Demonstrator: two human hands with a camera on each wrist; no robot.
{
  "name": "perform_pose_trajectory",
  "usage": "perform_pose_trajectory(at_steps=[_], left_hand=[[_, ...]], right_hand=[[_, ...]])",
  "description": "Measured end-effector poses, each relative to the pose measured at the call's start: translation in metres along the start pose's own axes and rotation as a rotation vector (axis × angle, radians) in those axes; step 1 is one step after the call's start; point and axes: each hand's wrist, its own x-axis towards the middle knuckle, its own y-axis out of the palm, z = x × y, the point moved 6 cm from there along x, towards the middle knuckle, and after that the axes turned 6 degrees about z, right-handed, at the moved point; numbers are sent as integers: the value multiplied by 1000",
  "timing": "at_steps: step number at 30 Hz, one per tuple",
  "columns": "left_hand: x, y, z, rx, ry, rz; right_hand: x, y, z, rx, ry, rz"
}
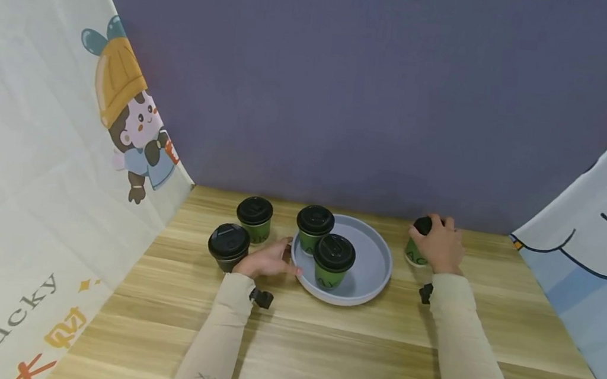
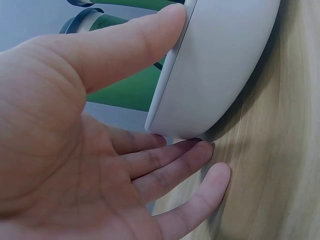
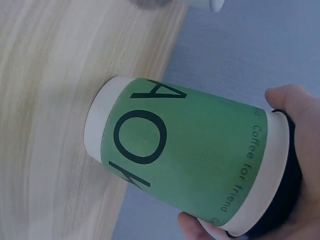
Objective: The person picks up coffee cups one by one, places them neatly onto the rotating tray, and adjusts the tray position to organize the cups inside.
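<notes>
Head view shows our right hand (image 1: 440, 246) gripping 1 green cup (image 1: 414, 256) from above, fingers curled round its black lid (image 3: 286, 202). That cup is to the right of the round tray (image 1: 375, 260), apart from it, near the back of the wooden table (image 1: 344, 350); whether its base touches the wood, we cannot tell. Our left hand (image 1: 268, 261) is spread wide, thumb on the tray's left rim and fingertips at the low side of its wall, curled round nothing.

To do this well, we would hold the cup upright and the grip firm but gentle, since a press-on lid could pop off; fingers reaching onto the sleeve would be safer. A light thumb should steady the tray without tipping the rear tray cup (image 1: 310, 237) or front tray cup (image 1: 328, 278). We should also mind the front left cup (image 1: 228, 244), just beside our left wrist.

As for looks, the held cup narrows toward its base, with pale bands at bottom and top. Big dark letters, A and O clearest, cross the green; small print reads "Coffee for friend".
</notes>
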Motion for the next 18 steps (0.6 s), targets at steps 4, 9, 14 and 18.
perform_pose_trajectory(at_steps=[4, 9, 14, 18], left_hand=[[0, -1, -1, -18, 12, -9], [-1, -4, -1, -22, 4, -19], [-1, -5, -1, -13, -5, -30], [1, -3, 0, -13, -7, -19]], right_hand=[[-3, -1, 0, -4, -10, 2], [-6, -1, -1, 5, -20, 6], [-10, -2, -3, 21, -32, -11], [-14, -2, -4, 17, -36, -9]])
